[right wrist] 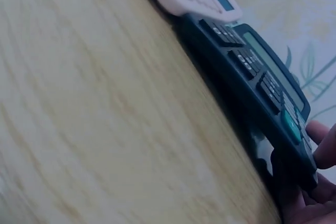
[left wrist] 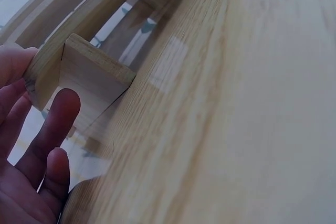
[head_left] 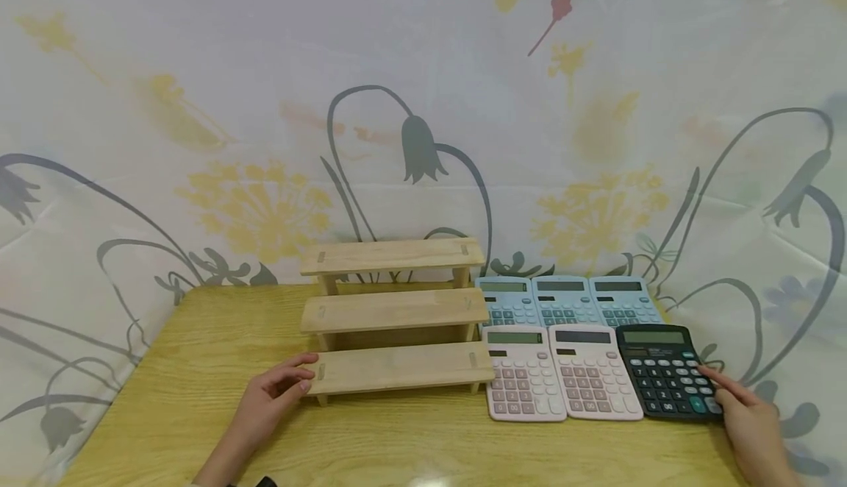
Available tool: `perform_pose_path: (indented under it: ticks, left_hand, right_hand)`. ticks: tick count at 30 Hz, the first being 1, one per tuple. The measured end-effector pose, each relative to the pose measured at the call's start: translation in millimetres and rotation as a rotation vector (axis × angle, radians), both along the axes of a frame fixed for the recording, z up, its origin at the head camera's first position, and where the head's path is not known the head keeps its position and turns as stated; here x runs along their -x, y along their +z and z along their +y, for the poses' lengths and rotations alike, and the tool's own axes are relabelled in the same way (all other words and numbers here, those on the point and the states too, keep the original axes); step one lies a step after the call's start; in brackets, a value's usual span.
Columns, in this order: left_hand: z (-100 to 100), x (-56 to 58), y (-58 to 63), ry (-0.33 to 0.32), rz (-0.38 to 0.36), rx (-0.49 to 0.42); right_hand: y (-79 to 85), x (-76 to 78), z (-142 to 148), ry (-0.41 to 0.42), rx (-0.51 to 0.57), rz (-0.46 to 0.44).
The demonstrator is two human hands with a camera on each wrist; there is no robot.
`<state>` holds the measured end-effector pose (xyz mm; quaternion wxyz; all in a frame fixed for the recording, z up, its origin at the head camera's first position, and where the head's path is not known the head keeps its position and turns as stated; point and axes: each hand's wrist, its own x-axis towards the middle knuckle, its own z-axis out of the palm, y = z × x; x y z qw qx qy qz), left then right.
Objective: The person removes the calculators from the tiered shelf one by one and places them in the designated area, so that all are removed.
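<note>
At the left end of the lowest step of a three-tier wooden stand (head_left: 397, 368), my left hand (head_left: 274, 391) holds the board's end. Its thumb is at the front corner, and other fingers reach behind and below the board (left wrist: 44, 77). My right hand (head_left: 751, 421) pinches the right edge of a black calculator (head_left: 662, 369), fingers above and below it. In the right wrist view this calculator (right wrist: 252, 77) has its held side tipped up over the table. Two pink calculators (head_left: 526, 373) lie to its left, beside the stand.
Three blue calculators (head_left: 569, 301) lie in a row behind the front ones. The yellow wood-grain table (head_left: 397, 450) meets a pale flowered cloth (head_left: 423, 45) at its back and sides. The stand's two upper steps (head_left: 397, 310) rise behind the lowest one and have nothing on them.
</note>
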<state>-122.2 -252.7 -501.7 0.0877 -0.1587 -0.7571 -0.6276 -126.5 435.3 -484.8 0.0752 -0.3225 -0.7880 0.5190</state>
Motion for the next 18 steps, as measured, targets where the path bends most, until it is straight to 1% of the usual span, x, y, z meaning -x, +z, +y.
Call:
perform_pose_path:
  ticks: [4,7,13,18]
  left_hand:
    - [-0.1,0.5,-1.0,-0.004,-0.001,0.0]
    - [0.1,1.0,-1.1,-0.007,-0.008,0.001]
    - [0.0,0.6,-0.6,0.005,-0.024,0.009]
    - [-0.4,0.1,0.3,0.017,-0.028,0.022]
  right_hand:
    - [-0.5,-2.4,-3.4,-0.035,-0.06,-0.01]
    - [-1.4,-4.0,-5.3,-0.059,-0.076,0.0]
    - [-2.5,-2.2,-9.7,-0.066,-0.117,-0.014]
    - [-3.4,-1.4,-16.2,-0.073,-0.182,-0.025]
